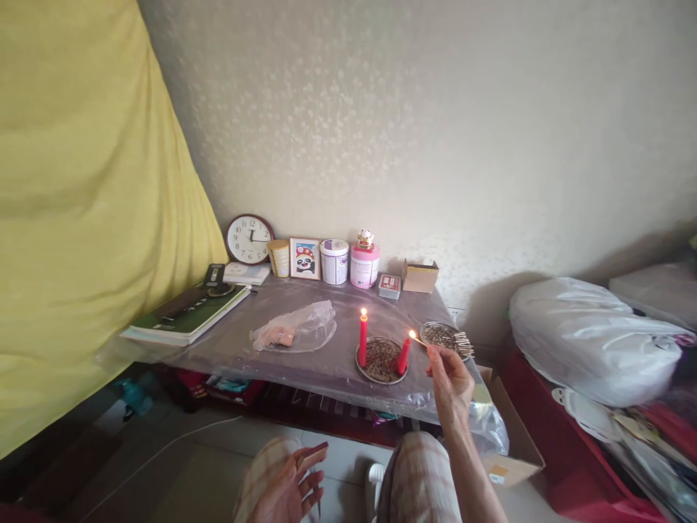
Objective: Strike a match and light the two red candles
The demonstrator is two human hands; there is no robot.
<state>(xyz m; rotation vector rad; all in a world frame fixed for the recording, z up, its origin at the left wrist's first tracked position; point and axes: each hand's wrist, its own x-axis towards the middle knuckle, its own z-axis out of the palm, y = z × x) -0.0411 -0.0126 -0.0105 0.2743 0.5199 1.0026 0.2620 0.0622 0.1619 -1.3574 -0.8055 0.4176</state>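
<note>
Pinched between the fingertips of my right hand (454, 381) is a burning match (421, 340). Its flame is right at the top of a tilted red candle (404, 357); whether the wick itself burns I cannot tell. To the left, a taller red candle (363, 343) stands upright with a lit flame. Both candles are set in a round dish (375, 380) filled with dark grains. Low over my lap, my left hand (288, 490) is palm up with its fingers partly curled, and the thumb side holds a small flat reddish-brown matchbox (314, 455).
A crumpled clear plastic bag (316, 327) lies on the plastic-covered table (239, 367). Several tubs, a clock (250, 239) and a picture frame (306, 259) line the wall. Beside the right hand is a second dish (435, 327) of grains, with burnt-looking sticks (464, 344) at its edge.
</note>
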